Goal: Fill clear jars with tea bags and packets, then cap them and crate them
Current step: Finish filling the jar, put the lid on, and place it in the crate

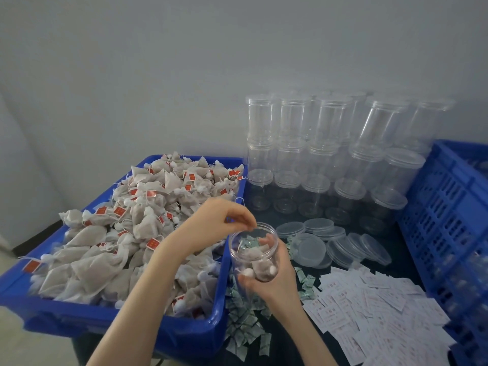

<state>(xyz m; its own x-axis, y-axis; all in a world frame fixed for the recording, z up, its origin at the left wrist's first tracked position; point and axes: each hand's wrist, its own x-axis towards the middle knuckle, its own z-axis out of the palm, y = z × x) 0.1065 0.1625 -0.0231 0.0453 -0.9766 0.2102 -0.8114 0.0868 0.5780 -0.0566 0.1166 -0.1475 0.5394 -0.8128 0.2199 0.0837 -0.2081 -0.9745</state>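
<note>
My right hand (276, 282) grips a clear open jar (241, 256) from below and behind, tilted a little toward me, in front of the bin. Inside it lie a few tea bags and a small green packet. My left hand (219, 220) hovers over the jar's mouth with its fingertips drooping to the rim, and I see nothing held between them. Left of the jar, a blue bin (195, 331) is heaped with beige tea bags (132, 228) that have red tags and white balls.
Stacked empty capped jars (317, 154) stand against the wall. Loose clear lids (330, 244) lie behind the held jar. White paper packets (383, 307) and small green packets (245, 326) are strewn over the dark table. A blue slatted crate (443, 220) stands at the right.
</note>
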